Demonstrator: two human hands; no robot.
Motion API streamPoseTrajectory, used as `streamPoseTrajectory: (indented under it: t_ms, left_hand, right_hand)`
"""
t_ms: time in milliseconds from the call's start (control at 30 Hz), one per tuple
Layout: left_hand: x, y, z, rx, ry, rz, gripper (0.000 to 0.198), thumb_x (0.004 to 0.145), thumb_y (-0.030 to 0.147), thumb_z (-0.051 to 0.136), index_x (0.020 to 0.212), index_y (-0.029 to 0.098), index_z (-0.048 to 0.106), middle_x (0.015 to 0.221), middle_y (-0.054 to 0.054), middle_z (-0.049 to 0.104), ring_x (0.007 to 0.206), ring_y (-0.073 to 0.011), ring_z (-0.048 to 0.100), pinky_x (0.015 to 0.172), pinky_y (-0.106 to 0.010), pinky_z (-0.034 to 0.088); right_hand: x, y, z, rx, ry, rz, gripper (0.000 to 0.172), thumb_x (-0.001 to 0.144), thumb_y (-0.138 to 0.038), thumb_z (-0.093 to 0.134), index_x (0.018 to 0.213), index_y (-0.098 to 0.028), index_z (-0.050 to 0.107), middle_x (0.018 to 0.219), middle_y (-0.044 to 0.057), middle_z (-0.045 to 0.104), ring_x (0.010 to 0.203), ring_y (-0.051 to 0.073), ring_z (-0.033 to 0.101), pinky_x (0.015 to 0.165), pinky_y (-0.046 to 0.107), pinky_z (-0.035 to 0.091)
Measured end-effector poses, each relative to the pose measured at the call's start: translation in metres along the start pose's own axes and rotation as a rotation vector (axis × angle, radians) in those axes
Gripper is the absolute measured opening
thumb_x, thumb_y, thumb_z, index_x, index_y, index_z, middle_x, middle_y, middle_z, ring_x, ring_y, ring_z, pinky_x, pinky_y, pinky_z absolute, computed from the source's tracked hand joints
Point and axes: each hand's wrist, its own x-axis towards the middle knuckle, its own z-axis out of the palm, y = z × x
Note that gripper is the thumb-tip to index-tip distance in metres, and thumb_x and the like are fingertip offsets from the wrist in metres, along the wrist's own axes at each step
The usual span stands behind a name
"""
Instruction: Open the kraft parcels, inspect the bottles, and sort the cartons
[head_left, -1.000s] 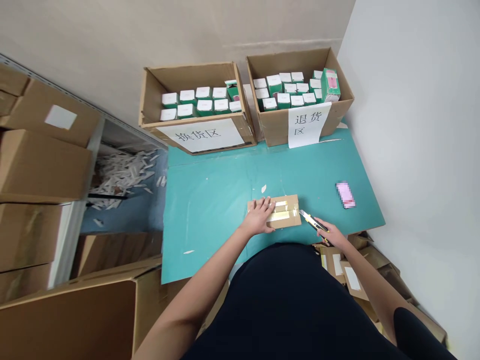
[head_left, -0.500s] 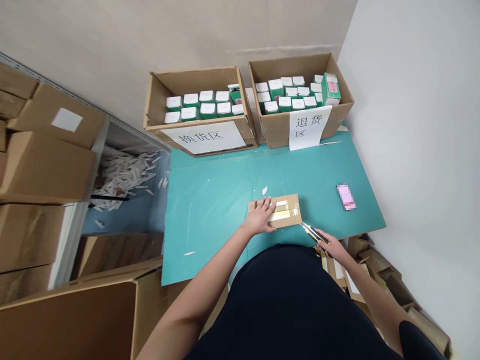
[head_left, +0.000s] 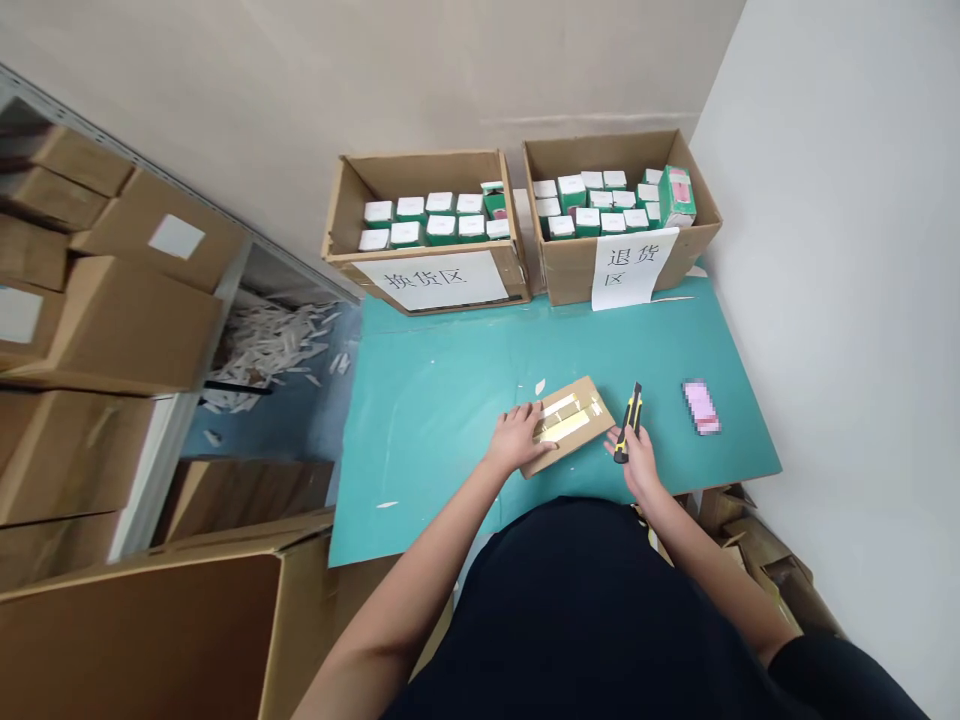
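A small brown cardboard box [head_left: 576, 447], with pale and yellow tape strips on its top, is turned at an angle near the front of the table. My left hand [head_left: 516, 438] grips its left end, thumb on the near side and fingers over the top. I cannot tell whether the box rests fully on the surface. In my right hand [head_left: 637, 458] is a black and yellow utility knife [head_left: 630, 425], pointing away from me; its blade does not show clearly. The fingertips of that hand are close to the box's right corner.
Two large cartons, one on the left [head_left: 435, 170] and one on the right [head_left: 574, 275], hold green-and-white boxes on the teal table [head_left: 427, 400]. A blurred pink item [head_left: 701, 407] lies at right. Stacked cartons [head_left: 142, 320] fill the left shelf; an open carton [head_left: 307, 600] stands below.
The box has rotated, its right end swinging away from me. My right hand has moved up and left, turning the knife from the box's near corner to point away.
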Motion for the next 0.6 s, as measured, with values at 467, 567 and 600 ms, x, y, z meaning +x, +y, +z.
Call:
streamPoseTrajectory:
  t_ms: [467,567,600]
  left_hand:
    - [-0.005,0.009,-0.006,-0.250,0.150,-0.107,0.038,0.098,0.036,0.052,0.133,0.025,0.063,0.124,-0.009,0.068,0.112,-0.0252,0.066,0.090,-0.034,0.053]
    - [0.030,-0.010,-0.030,-0.218,0.205,-0.004,0.047,0.095,0.035,0.059,0.140,0.020,0.058,0.141,-0.012,0.061,0.130,-0.0276,0.056,0.109,-0.037,0.045]
    - [0.041,-0.015,-0.036,-0.212,0.186,-0.001,0.052,0.093,0.034,0.062,0.142,0.019,0.055,0.145,-0.013,0.058,0.134,-0.0285,0.053,0.112,-0.038,0.043]
  right_hand:
    - [0.077,-0.048,0.072,-0.275,-0.265,-0.082,0.045,0.075,-0.053,0.075,0.105,-0.023,0.059,0.106,0.006,0.075,0.096,0.020,0.072,0.077,0.030,0.059]
    - [0.045,-0.046,0.024,-0.334,-0.124,-0.142,0.047,0.077,-0.055,0.074,0.106,-0.022,0.059,0.097,0.005,0.075,0.087,0.020,0.073,0.071,0.031,0.060]
    - [0.031,-0.041,0.007,-0.345,-0.074,-0.158,0.047,0.078,-0.056,0.073,0.108,-0.022,0.060,0.095,0.005,0.074,0.085,0.020,0.073,0.070,0.032,0.060]
